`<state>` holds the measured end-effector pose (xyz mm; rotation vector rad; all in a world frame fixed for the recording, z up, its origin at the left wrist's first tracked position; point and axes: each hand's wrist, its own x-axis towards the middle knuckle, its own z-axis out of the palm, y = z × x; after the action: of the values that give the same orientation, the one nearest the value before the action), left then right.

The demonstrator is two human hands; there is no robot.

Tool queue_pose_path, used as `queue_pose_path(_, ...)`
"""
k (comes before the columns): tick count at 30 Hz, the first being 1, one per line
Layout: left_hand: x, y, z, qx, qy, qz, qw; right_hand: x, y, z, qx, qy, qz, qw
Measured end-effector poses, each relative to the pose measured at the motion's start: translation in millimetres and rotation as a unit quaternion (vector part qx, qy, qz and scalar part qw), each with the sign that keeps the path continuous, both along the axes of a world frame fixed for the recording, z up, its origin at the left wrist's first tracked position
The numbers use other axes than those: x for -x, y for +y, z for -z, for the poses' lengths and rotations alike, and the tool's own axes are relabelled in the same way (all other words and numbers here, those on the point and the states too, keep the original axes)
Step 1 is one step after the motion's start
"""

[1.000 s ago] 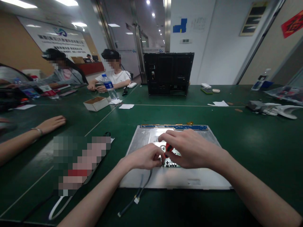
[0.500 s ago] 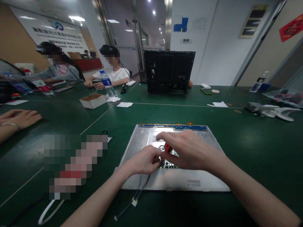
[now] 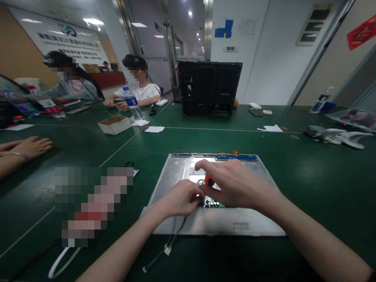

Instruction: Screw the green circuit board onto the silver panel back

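Note:
A silvery flat display panel (image 3: 258, 223) lies on the table in front of me, with a blue circuit strip (image 3: 237, 157) along its far edge. My right hand (image 3: 232, 182) is curled around a red and black screwdriver handle (image 3: 209, 180) over the panel's middle. Close beside it, my left hand (image 3: 183, 197) has its thumb and fingers pinched at the screwdriver's lower end; what they grip is hidden. Beneath both hands, a small green circuit board (image 3: 216, 203) shows in part. A dark cable (image 3: 176, 235) with a white connector trails off the panel's near edge.
At the left is a blurred-out pinkish object (image 3: 96, 207) with a white cable loop. Another person's hand (image 3: 32, 148) rests on the table's left. Farther back are a small open box (image 3: 115, 126), a water bottle (image 3: 132, 103) and a black monitor housing (image 3: 210, 89). Two people sit behind.
My right hand has tilted slightly, and more of the screwdriver's red end shows. My left hand keeps nearly the same place. The panel has not moved.

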<state>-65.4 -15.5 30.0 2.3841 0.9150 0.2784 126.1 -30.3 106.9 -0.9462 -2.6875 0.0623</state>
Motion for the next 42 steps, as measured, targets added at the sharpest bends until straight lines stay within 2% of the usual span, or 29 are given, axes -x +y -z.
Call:
queue_pose_path(6,-0.3,-1.3,2.1,-0.033,-0.001,0.001,0.999,-2.4,-2.2,-3.7,0.027,0.006,-0.028,0.999)
queue_pose_path(13,0.0,0.0,4.6,-0.06,0.019,-0.023,0.998,-0.7,0.1,-2.9,0.004,-0.026,0.008,1.0)
queue_pose_path(17,-0.5,0.7,2.9,-0.07,0.013,-0.016,0.997,-2.7,-2.7,-5.7,0.014,-0.01,-0.021,1.0)
queue_pose_path(20,-0.6,0.9,3.2,-0.07,0.016,-0.012,0.997,-4.1,-3.4,-7.9,0.027,-0.007,-0.032,0.999)
queue_pose_path(25,-1.2,0.7,3.2,-0.06,0.011,-0.02,0.998,-3.2,-0.9,-6.1,0.018,-0.028,-0.002,0.999)
queue_pose_path(31,-1.2,0.5,1.8,-0.046,0.002,-0.002,0.999,-4.2,-4.1,-8.6,0.022,-0.018,-0.02,0.999)
queue_pose_path(38,1.1,1.8,6.8,-0.062,0.005,-0.017,0.998,-4.3,-2.0,-5.8,0.013,-0.03,-0.012,0.999)
queue_pose_path(42,0.2,2.3,5.6,-0.067,0.009,-0.005,0.998,-3.8,-3.2,-7.1,0.01,-0.023,-0.009,1.0)
